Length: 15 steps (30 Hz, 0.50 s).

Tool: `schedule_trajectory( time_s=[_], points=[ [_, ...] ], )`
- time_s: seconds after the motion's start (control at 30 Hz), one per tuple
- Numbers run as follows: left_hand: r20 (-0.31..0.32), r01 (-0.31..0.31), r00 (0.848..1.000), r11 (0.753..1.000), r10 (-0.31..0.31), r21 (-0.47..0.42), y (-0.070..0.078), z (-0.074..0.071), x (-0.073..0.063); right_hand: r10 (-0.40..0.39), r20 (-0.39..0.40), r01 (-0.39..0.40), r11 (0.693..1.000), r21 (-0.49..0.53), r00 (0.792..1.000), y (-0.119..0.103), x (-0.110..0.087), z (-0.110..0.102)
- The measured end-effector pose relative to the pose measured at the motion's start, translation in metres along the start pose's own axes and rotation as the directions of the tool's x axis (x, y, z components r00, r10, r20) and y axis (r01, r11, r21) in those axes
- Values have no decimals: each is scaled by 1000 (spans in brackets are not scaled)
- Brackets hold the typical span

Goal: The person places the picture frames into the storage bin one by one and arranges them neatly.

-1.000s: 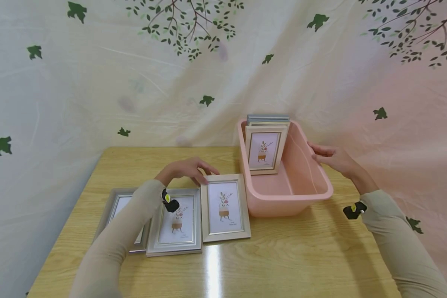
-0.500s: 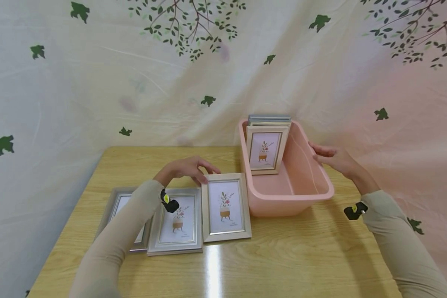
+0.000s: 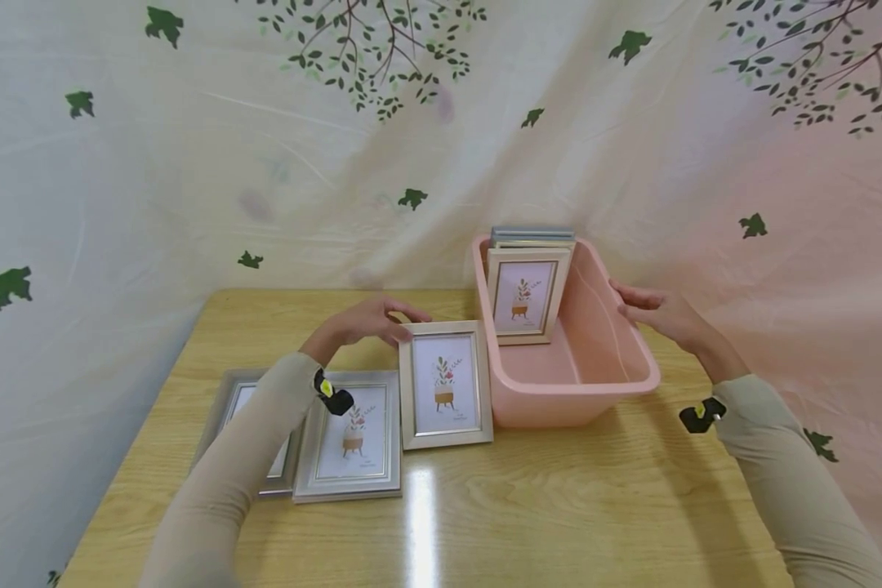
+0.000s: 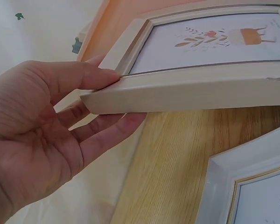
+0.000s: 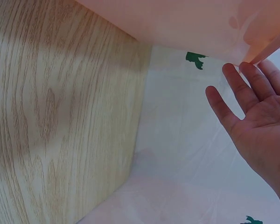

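My left hand (image 3: 367,322) holds a cream picture frame (image 3: 447,388) by its far left corner. In the left wrist view the thumb (image 4: 100,78) lies on the frame's face and the fingers reach beneath it. That corner is raised above the wood, and the print shows a potted plant. My right hand (image 3: 665,314) touches the right rim of a pink plastic basin (image 3: 569,402). Its fingers (image 5: 242,88) are straight and spread against the outside of the rim, seen in the right wrist view. Part of the thumb is hidden by the rim.
Inside the basin, a cream frame (image 3: 525,298) stands upright before several others (image 3: 532,237) at its far end. Silver frames (image 3: 353,441) lie left of the held one, another (image 3: 224,408) partly under the left sleeve. A patterned cloth (image 3: 338,204) hangs behind the wooden table (image 3: 559,506).
The cream frame has come up off its place and shifted slightly away from the near edge, with my left hand rising along with it. My right hand has stayed at the basin's rim.
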<state>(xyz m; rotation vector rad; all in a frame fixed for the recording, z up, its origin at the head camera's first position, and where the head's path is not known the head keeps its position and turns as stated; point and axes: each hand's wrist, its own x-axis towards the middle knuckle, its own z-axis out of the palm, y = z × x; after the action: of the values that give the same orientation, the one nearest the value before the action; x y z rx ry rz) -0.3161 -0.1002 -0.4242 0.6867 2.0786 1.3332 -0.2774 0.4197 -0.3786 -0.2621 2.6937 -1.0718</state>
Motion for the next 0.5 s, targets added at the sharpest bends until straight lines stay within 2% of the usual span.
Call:
schedule_trajectory(
  time_s=[0.23,0.5],
  points=[
    [-46,0,999,999,-2,-38,2,-1,1,6,9,-6,999,39,1000,0,0,0],
    [-79,-33,996,998,29,-59,8,-8,-3,-21,-2,21,999,33,1000,1,0,1]
  ],
)
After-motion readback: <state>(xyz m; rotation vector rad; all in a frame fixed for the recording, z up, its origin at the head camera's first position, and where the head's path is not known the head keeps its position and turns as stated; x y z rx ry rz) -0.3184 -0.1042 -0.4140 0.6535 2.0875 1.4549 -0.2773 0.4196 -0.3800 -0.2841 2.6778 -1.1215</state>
